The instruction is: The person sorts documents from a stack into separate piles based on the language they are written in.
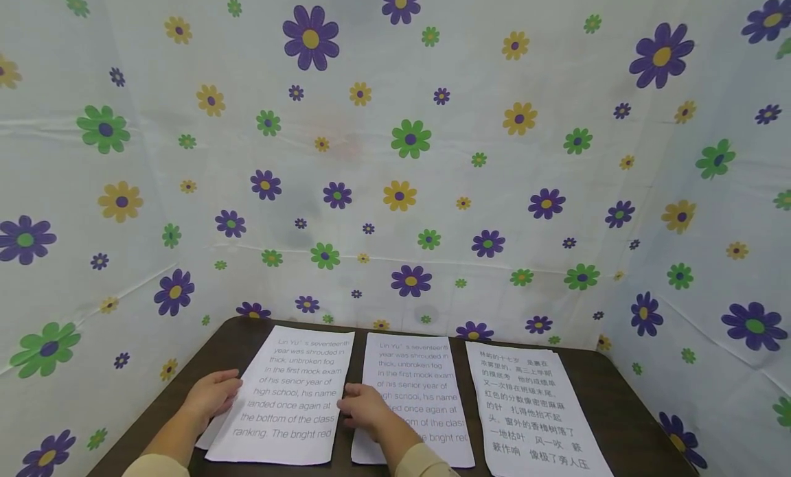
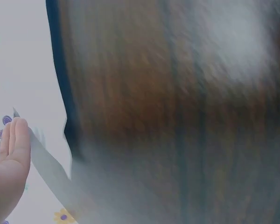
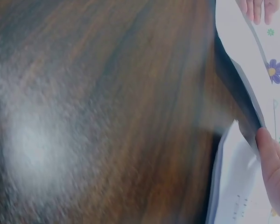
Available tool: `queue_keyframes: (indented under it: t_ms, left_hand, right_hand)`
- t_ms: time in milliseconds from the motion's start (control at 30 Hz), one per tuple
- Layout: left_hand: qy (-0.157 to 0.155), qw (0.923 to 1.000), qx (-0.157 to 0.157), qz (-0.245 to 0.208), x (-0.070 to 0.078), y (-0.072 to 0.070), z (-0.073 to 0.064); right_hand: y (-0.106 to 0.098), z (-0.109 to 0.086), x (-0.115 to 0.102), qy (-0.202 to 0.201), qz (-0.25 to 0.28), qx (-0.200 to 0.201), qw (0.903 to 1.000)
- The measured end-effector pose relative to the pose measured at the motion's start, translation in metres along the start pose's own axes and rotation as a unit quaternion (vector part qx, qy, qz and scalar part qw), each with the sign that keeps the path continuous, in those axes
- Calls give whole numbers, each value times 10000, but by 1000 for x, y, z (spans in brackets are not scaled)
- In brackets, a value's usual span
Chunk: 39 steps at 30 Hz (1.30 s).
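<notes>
On the left of the table lies a small stack of white paper sheets point(image 1: 290, 401) with large English print. One lower sheet sticks out at its left edge. My left hand point(image 1: 213, 398) is beside that edge; in the left wrist view the same hand point(image 2: 11, 163) has straight fingers along the sheet. Across from it, my right hand point(image 1: 367, 412) has its fingertips against the stack's right edge. The right wrist view shows that hand point(image 3: 275, 172) touching the paper's edge, which stands slightly off the dark wood. My right forearm passes over the middle stack point(image 1: 408, 374).
A third stack point(image 1: 525, 401), printed in Chinese characters, lies on the right of the dark wooden table point(image 1: 608, 401). White cloth point(image 1: 469, 38) with purple, green and yellow flowers hangs behind the table and on both sides.
</notes>
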<state>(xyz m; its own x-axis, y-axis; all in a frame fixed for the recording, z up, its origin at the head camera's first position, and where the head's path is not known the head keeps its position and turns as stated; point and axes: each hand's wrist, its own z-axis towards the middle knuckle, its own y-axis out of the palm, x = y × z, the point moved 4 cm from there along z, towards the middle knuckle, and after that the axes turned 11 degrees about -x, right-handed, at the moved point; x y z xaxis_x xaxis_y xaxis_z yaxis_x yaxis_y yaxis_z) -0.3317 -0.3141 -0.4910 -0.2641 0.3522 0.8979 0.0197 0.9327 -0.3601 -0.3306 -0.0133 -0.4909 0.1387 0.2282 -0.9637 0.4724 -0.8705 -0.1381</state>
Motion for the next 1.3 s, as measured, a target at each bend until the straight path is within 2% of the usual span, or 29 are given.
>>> queue_keyframes:
  t_ms: [233,367,600,900,1300]
  left_hand:
    - [363,9991,-200,98,20,17,0]
    - [402,9989,-245,-7,29,30,-1]
    - [594,9966,-543,-202,43,57,1]
    - [753,9931,-790,-433,54,95,1]
    - [957,9879,-1041,-635,67,133,5]
  right_hand:
    - [-15,-1,-1,-115,82,156,9998]
    - [-23,-3,1,-164,168,241,9994]
    - [-41,-9,0,-176,101,296,9994]
    - [-70,-21,-2,-94,-32,353,9993]
    - [-103,-39,4,-85,-289,641,9975]
